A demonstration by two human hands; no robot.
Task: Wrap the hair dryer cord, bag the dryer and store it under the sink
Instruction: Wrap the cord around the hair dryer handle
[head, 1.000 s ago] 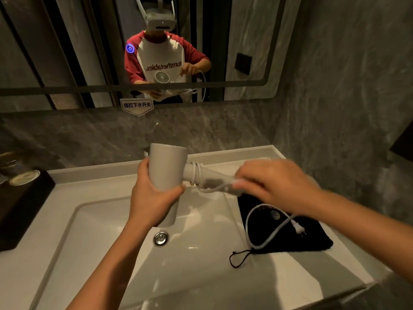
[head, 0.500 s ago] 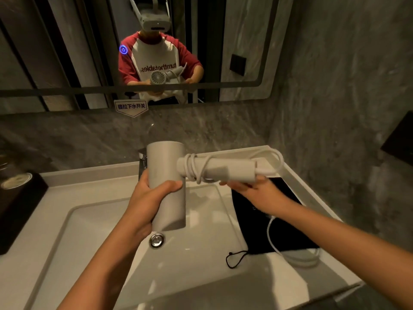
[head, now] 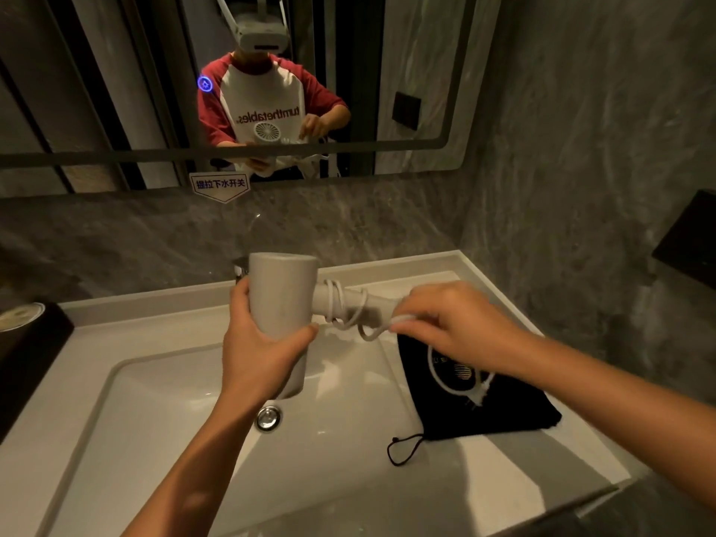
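The hair dryer (head: 281, 300) is a plain pale grey one with a smooth cylindrical barrel held upright over the sink basin (head: 162, 412), its handle (head: 360, 302) pointing out level to the right. Several turns of white cord (head: 341, 304) lie wound around the handle close to the barrel, and a loose loop sags just below it. The left hand (head: 257, 354) grips the barrel from the near side, its fingers clenched round it with the thumb across the front. The right hand (head: 453, 323) is at the far end of the handle, its fingers pinched on the cord where it comes off the windings. From that hand the remaining cord hangs in a curve down to the plug (head: 478, 397), which dangles above a black drawstring bag (head: 503, 412). The bag lies flat on the white desk (head: 523, 470) to the right of the basin, with its drawstring (head: 403, 451) looped out onto the bare surface. The round metal drain (head: 268, 417) sits in the basin just below the barrel. Behind, the mirror (head: 426, 71) on the grey stone wall reflects the person in a red and white shirt, holding the dryer.
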